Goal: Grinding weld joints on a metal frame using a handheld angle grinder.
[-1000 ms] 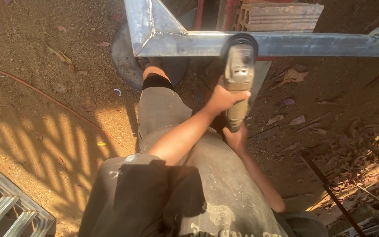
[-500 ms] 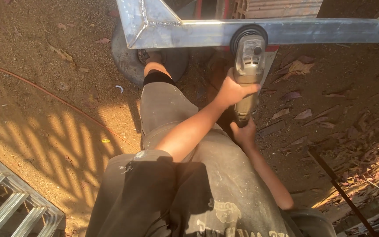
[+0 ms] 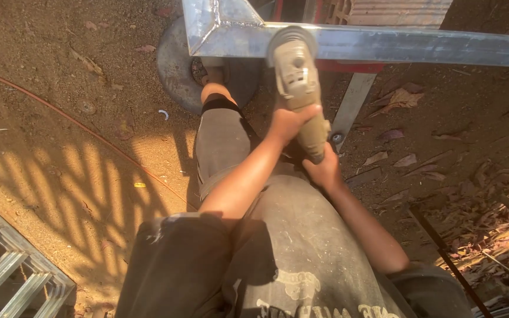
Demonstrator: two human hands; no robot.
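Observation:
I hold a beige angle grinder (image 3: 299,76) in both hands, its disc end up against a horizontal steel bar (image 3: 419,44) of a welded frame. My left hand (image 3: 287,122) is wrapped around the grinder's body from the left. Lower down, my right hand (image 3: 324,169) grips its rear end. The grinder's head sits just right of the frame's triangular corner gusset (image 3: 216,23). My bent leg in grey trousers (image 3: 222,141) is below the tool, and my foot (image 3: 213,73) rests by a round metal disc (image 3: 175,62) on the ground.
The ground is bare dirt with dry leaves on the right. An orange cable (image 3: 72,121) runs across the left. A metal grille (image 3: 7,265) lies at bottom left. Thin rods (image 3: 443,247) lie at right, a frame leg (image 3: 351,109) stands behind the grinder, and bricks (image 3: 402,12) sit at top.
The grinder has slid left along the steel bar toward the corner gusset. Both hands moved with it and kept their grip.

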